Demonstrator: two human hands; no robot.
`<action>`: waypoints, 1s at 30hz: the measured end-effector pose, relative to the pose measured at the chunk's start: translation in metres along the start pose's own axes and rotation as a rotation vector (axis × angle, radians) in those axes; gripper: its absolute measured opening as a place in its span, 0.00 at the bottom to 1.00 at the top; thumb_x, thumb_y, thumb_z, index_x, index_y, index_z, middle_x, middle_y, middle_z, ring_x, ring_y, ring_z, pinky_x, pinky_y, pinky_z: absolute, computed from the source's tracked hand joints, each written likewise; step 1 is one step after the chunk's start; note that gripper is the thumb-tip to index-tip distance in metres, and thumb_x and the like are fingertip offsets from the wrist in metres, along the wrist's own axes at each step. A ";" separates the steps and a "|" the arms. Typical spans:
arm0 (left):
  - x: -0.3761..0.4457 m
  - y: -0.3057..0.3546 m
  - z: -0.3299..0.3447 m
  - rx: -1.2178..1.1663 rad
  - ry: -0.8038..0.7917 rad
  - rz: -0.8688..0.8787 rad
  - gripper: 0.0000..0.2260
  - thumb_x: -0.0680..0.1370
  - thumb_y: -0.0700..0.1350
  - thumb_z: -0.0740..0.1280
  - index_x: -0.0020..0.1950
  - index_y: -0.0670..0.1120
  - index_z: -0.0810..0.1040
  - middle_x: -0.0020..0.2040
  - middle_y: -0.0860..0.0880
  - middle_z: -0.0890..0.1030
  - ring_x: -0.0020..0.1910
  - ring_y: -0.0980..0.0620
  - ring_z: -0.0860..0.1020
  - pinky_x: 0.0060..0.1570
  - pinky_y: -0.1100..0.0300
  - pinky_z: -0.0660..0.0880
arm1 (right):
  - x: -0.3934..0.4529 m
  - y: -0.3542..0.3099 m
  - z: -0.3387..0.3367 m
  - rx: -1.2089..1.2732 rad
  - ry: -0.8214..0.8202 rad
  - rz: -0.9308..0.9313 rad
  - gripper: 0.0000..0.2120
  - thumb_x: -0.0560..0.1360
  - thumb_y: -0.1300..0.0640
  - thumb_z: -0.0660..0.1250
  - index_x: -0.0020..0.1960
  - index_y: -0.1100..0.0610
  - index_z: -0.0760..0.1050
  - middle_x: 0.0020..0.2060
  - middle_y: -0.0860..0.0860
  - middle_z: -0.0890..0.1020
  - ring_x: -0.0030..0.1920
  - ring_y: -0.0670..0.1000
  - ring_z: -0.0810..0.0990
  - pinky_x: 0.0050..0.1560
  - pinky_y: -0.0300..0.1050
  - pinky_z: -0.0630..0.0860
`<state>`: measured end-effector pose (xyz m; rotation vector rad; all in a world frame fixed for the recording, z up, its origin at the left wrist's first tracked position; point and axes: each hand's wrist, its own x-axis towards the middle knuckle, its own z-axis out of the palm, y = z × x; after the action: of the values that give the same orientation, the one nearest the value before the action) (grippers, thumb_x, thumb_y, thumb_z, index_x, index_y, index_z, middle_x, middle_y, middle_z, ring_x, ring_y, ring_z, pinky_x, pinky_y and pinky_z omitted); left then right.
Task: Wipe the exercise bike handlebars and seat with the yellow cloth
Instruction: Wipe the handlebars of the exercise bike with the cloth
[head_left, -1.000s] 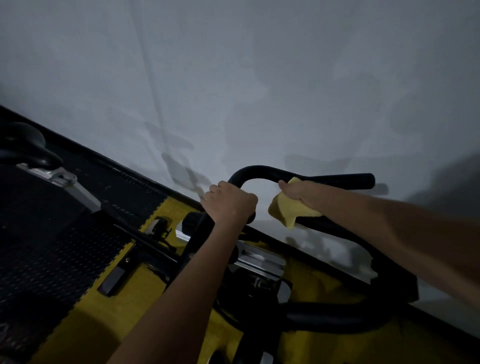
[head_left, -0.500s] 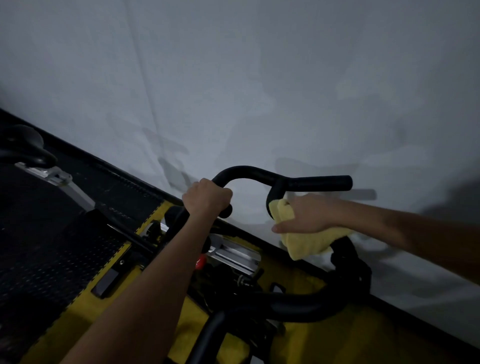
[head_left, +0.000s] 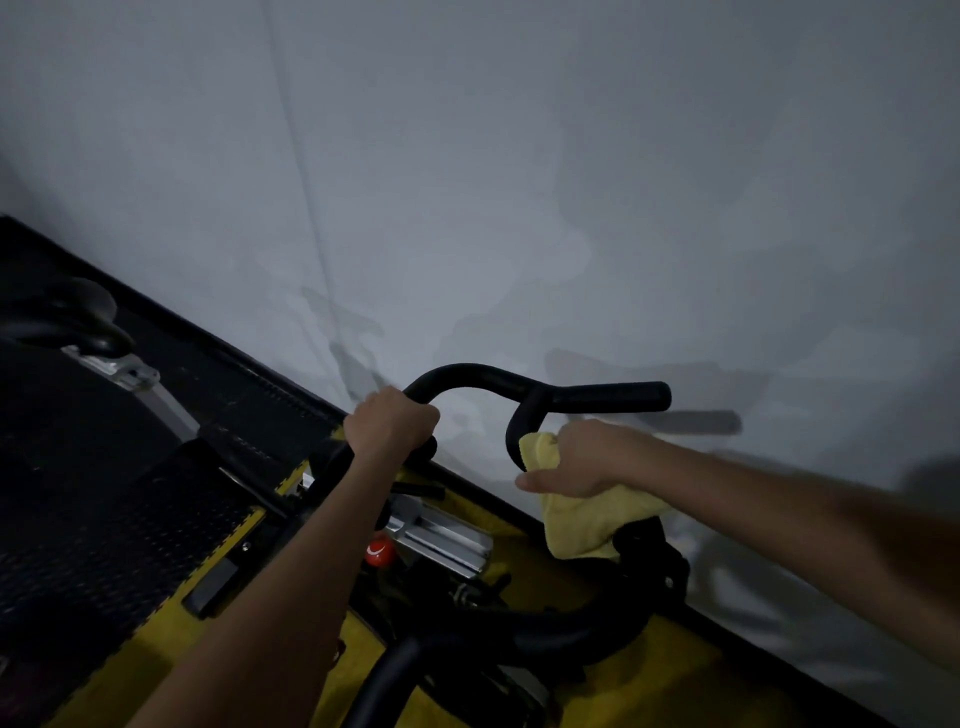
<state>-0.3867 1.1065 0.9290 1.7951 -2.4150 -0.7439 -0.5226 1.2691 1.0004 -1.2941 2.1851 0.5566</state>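
Black handlebars (head_left: 467, 375) curved, upright; yellow cloth (head_left: 576, 525) crumpled around right bar; black seat (head_left: 78, 317) far left.

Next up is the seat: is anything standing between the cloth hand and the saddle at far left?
The left hand and its forearm, gripping the handlebar, lie across the line from the right hand with the yellow cloth to the seat. Nothing else visibly blocks it.

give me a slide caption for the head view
Left hand grips the black handlebars while the right hand wipes them with the yellow cloth.
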 end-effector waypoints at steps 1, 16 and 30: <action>0.001 0.001 0.000 0.005 0.004 0.005 0.13 0.72 0.50 0.63 0.52 0.44 0.74 0.43 0.47 0.77 0.41 0.46 0.78 0.41 0.55 0.73 | 0.004 -0.002 -0.002 -0.001 -0.018 0.002 0.44 0.76 0.28 0.54 0.76 0.64 0.61 0.70 0.60 0.72 0.68 0.59 0.73 0.65 0.49 0.70; 0.006 0.001 0.004 0.009 0.030 0.015 0.15 0.71 0.51 0.62 0.52 0.44 0.75 0.43 0.46 0.79 0.42 0.45 0.79 0.48 0.52 0.78 | 0.062 -0.033 -0.018 0.287 -0.009 0.078 0.35 0.83 0.38 0.43 0.79 0.63 0.54 0.78 0.61 0.60 0.76 0.61 0.62 0.72 0.50 0.62; 0.007 -0.001 0.004 0.020 0.032 0.019 0.13 0.73 0.50 0.63 0.53 0.44 0.74 0.42 0.48 0.78 0.38 0.48 0.78 0.35 0.57 0.69 | -0.002 0.041 -0.034 0.056 0.029 -0.237 0.24 0.78 0.30 0.52 0.51 0.48 0.76 0.52 0.50 0.78 0.53 0.52 0.77 0.55 0.47 0.72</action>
<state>-0.3892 1.1012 0.9229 1.7741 -2.4250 -0.6865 -0.5662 1.2688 1.0310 -1.5117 2.0169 0.3831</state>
